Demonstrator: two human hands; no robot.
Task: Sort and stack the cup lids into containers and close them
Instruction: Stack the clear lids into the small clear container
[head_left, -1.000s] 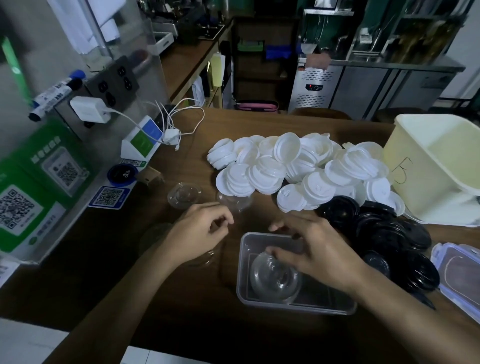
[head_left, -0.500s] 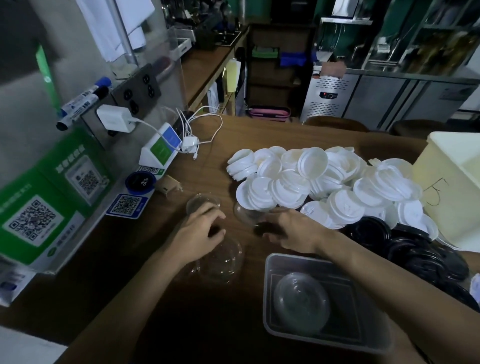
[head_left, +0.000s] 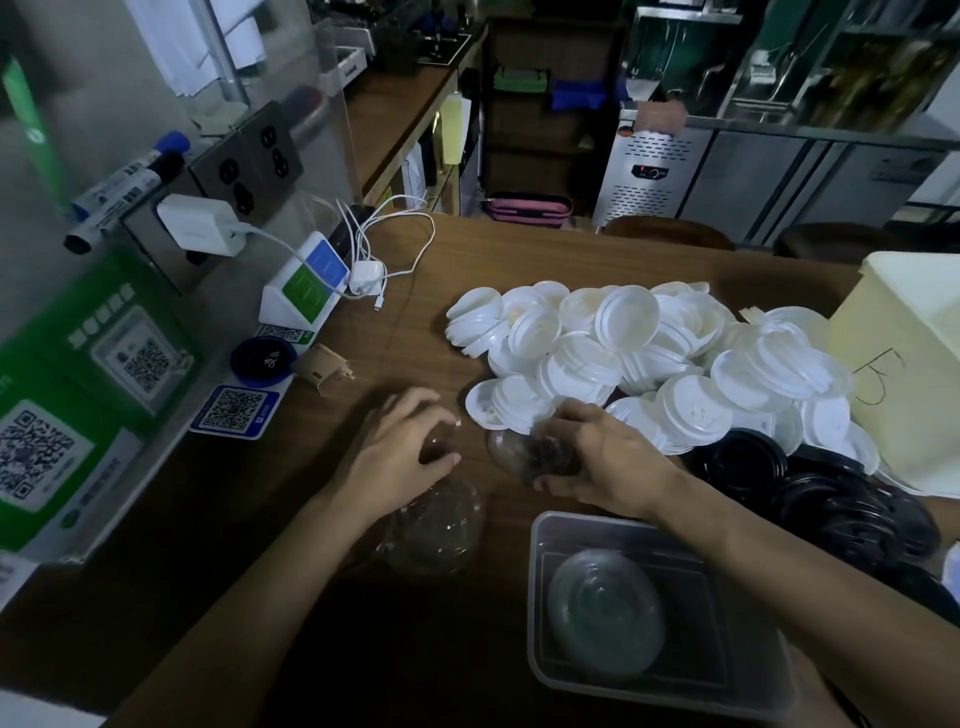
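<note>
My right hand curls its fingers and thumb round a clear dome lid, holding it just off the near side of the white heap, about mid-tabletop. My left hand bends its fingers over a second clear lid just beside it; the plastic is so faint there that I cannot tell whether I truly grip it or only cover it. By my reckoning the work is barely started. The clear container by the near edge of the tabletop stands open, with only a short stack of clear lids nested in it. One loose clear dome lies by my left wrist, waiting to join them. The white lids are heaped toward the far right of the tabletop in leaning, half-formed stacks, none of them in any container as far as I can see. The black lids sprawl along the right edge, likewise unsorted. The cream bin stands at the right edge beyond them; I cannot see what it holds. So the clear lids come first, then both big piles, then closing everything.
</note>
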